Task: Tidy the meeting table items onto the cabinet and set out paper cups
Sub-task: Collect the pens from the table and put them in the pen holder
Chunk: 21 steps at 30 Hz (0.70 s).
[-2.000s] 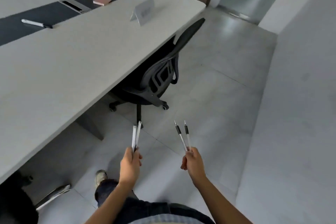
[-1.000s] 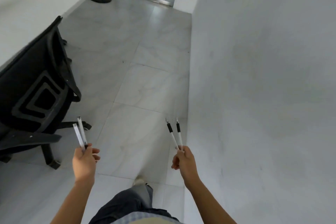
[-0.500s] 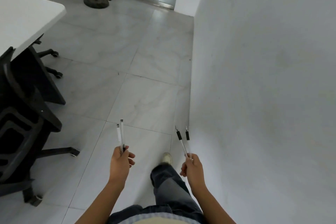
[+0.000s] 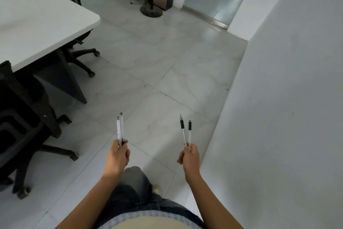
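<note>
grey tiled floor [image 4: 152,57]; office chairs [image 4: 27,136], round stand base [image 4: 151,11] on it.

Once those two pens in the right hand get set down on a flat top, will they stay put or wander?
Probably wander a little. The pens in the right hand, look slim, round and stiff, so they could roll on a smooth surface. They seem light: pinched only at their lower ends, they stand up without sagging. The black grip bands near the tips may slow rolling somewhat.

Left hand [image 4: 117,156] and right hand [image 4: 189,156] each grip two pens [image 4: 120,128].
</note>
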Each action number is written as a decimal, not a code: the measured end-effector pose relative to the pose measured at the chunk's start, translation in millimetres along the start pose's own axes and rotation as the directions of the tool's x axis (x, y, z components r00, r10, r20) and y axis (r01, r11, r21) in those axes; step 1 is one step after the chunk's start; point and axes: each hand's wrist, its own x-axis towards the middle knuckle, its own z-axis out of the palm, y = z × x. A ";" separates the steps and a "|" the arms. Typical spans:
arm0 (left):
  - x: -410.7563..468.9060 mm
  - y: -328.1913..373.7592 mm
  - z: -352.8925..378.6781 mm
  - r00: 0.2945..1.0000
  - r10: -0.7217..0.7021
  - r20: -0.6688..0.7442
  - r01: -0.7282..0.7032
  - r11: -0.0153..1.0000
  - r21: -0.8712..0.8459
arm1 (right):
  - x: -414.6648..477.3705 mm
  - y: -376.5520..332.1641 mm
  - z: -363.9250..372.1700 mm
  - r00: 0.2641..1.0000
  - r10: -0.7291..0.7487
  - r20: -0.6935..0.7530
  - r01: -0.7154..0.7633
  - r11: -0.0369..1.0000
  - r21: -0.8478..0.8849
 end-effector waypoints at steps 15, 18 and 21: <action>186.8 118.8 107.7 0.991 0.011 -0.131 -0.019 0.998 -0.055 | 209.4 -122.2 -16.3 0.994 -0.031 -0.109 0.036 0.998 0.045; 234.5 168.0 132.6 0.992 0.057 -0.108 -0.068 0.993 -0.093 | 262.6 -166.5 -16.2 0.988 -0.057 -0.145 0.067 0.995 0.067; 273.4 199.2 150.1 0.993 0.069 -0.095 -0.077 0.993 -0.090 | 303.9 -196.3 0.0 0.988 -0.060 -0.142 0.069 0.996 0.058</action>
